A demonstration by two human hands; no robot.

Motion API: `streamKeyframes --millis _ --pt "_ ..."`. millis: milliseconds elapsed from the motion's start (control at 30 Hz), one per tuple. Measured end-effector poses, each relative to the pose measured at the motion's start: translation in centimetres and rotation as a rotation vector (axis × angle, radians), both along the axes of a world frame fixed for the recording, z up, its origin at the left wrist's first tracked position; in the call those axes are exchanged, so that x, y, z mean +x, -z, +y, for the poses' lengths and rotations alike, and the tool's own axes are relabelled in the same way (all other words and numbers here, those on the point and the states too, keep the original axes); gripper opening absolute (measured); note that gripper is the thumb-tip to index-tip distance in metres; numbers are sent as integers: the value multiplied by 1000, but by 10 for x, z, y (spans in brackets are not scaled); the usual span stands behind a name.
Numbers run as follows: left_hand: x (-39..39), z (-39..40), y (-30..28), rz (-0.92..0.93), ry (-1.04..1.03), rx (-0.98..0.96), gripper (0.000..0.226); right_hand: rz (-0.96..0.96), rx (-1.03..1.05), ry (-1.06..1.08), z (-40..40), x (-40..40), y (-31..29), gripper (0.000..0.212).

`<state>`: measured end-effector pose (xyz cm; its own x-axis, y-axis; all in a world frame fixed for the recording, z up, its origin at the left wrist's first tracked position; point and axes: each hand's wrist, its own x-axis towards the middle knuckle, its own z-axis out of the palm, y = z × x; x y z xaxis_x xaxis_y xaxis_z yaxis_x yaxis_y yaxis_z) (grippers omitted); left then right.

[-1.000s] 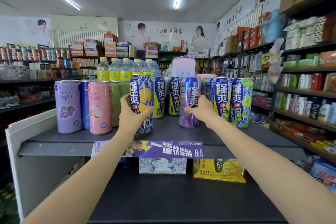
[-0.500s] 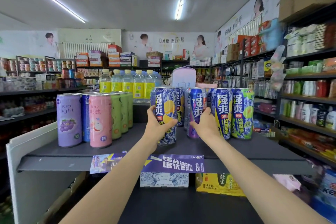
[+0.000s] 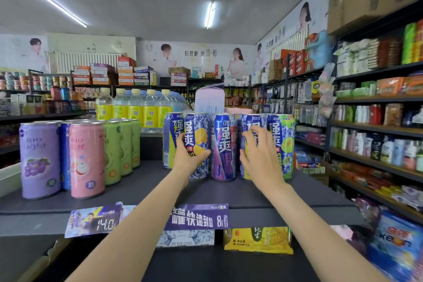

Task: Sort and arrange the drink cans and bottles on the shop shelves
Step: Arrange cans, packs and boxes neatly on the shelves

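A row of tall blue RIO cans stands on the dark top shelf. My left hand is wrapped around the lemon-print can, which stands upright at the row's left end. Just to its right is the purple-print can, with no hand on it. My right hand has its fingers spread in front of a blue-and-yellow can; I see no grip on it. A lime-print can ends the row on the right.
At the left of the shelf stand a purple grape can, a pink can and green cans. Yellow-label water bottles line the back. Price tags hang on the shelf's front edge. Stocked racks fill the right wall.
My left hand has carried the lemon can rightward into the row. My right hand has let go of the purple can, which now stands alone, and has shifted right with its fingers spread.
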<state>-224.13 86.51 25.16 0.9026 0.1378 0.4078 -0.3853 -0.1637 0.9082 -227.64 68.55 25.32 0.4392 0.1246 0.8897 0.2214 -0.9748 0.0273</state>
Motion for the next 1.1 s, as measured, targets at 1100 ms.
streamKeyframes --millis 1100 --pt "55 -5 3 145 -239 549 105 180 246 -53 -9 13 13 81"
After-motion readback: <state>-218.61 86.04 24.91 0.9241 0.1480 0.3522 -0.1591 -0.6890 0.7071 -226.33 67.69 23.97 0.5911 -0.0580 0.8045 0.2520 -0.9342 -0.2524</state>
